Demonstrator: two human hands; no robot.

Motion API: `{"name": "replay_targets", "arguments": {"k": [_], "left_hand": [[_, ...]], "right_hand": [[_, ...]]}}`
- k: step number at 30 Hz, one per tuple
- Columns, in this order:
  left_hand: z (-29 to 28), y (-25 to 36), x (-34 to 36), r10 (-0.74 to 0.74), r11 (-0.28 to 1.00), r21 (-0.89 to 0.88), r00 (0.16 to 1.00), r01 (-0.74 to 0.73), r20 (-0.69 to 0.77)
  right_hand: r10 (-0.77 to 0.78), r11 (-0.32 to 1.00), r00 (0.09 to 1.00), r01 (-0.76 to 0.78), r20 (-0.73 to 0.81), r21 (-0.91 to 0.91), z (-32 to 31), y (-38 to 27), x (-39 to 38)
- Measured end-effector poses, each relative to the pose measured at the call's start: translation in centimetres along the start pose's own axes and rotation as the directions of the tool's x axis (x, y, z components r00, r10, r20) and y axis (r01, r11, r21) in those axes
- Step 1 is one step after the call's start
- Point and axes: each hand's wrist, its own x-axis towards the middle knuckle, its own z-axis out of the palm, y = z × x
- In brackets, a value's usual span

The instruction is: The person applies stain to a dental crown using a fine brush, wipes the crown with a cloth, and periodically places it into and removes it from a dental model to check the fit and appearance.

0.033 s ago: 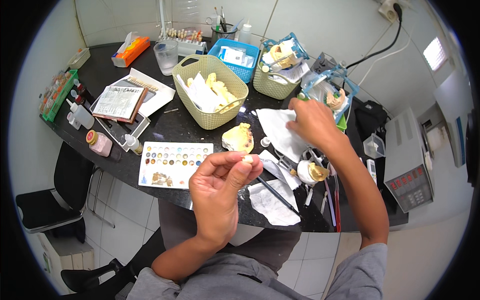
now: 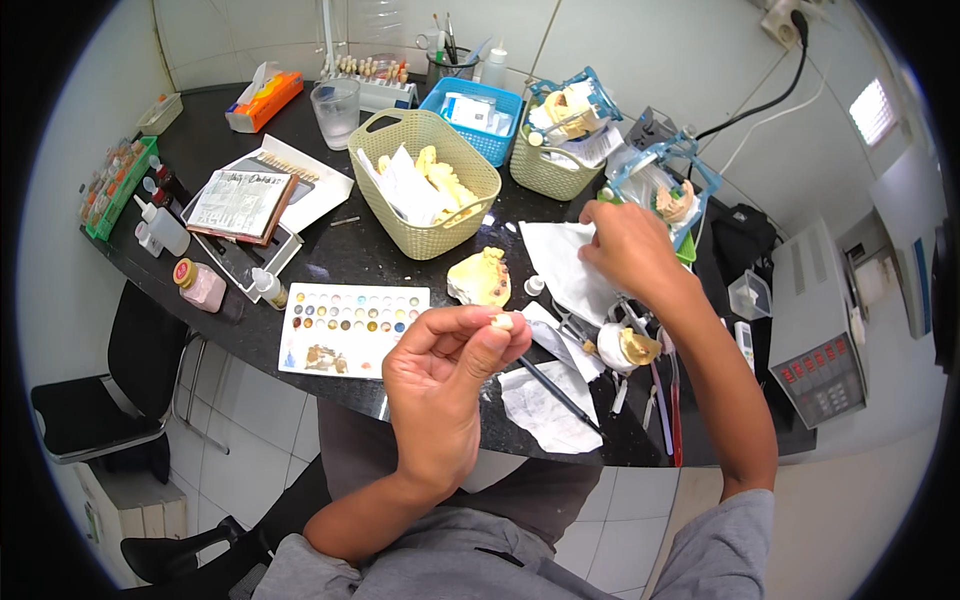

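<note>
Between the thumb and fingertips of my left hand (image 2: 445,375) is a small ivory tooth crown (image 2: 502,321), held up above the front of the desk. My right hand (image 2: 632,250) reaches over a white cloth (image 2: 557,262), its fingers bent together; whatever they grip is hidden. A dark-handled brush (image 2: 556,391) lies across a crumpled paper tissue (image 2: 535,412), its upper end passing behind my left fingers. To the left is a white paint palette (image 2: 350,349) with rows of coloured wells. A yellow plaster dental model (image 2: 478,277) sits just beyond my left fingertips.
Behind stand an olive basket (image 2: 425,235) of plaster pieces, a blue basket (image 2: 510,145) and a second olive basket (image 2: 548,180). Blue articulators (image 2: 705,180) hold models at right. Slim tools (image 2: 661,410) lie near the right front edge; a jar (image 2: 201,290) stands at left.
The whole view has shifted very slightly. Both hands keep nearly the same pose, the left still pinching the crown.
</note>
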Motion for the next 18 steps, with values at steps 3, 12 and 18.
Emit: {"name": "replay_targets", "arguments": {"k": [3, 12, 18], "left_hand": [[-0.2, -0.2, 0.0, 0.011, 1.0, -0.008, 1.0, -0.01, 0.02], [0.2, -0.6, -0.2, 0.054, 0.996, 0.068, 0.997, -0.058, 0.063], [0.2, -0.4, -0.2, 0.007, 0.993, 0.117, 0.999, -0.012, 0.048]], "right_hand": [[-0.017, 0.999, 0.998, 0.019, -0.063, 0.04, -0.2, -0.1, -0.5], [-0.128, 0.989, 0.988, 0.134, 0.081, -0.066, 3.3, 0.9, 2.1], [-0.221, 0.975, 0.956, 0.22, -0.192, -0.027, -0.1, -0.4, 1.2]]}}
